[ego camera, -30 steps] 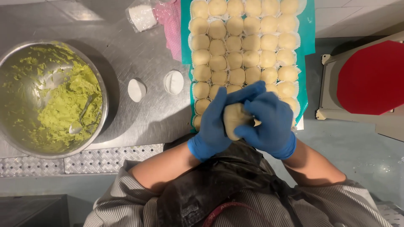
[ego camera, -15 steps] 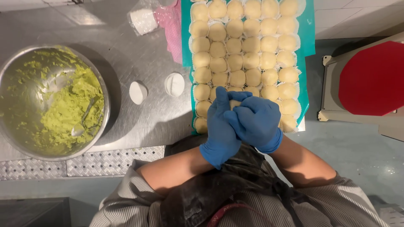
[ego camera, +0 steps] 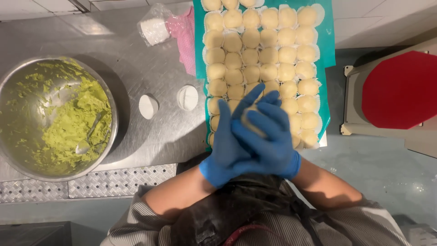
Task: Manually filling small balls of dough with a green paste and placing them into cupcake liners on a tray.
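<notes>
Blue-gloved left hand (ego camera: 227, 148) and right hand (ego camera: 268, 141) press together, clasping a pale dough ball (ego camera: 249, 122) between their palms above the teal tray (ego camera: 327, 50).

A round steel bowl (ego camera: 57, 118) of green paste sat on the steel counter (ego camera: 123, 50); two white pleated paper cups (ego camera: 148, 106) lay beside it; a red-topped stool (ego camera: 400, 89) stood apart.
</notes>
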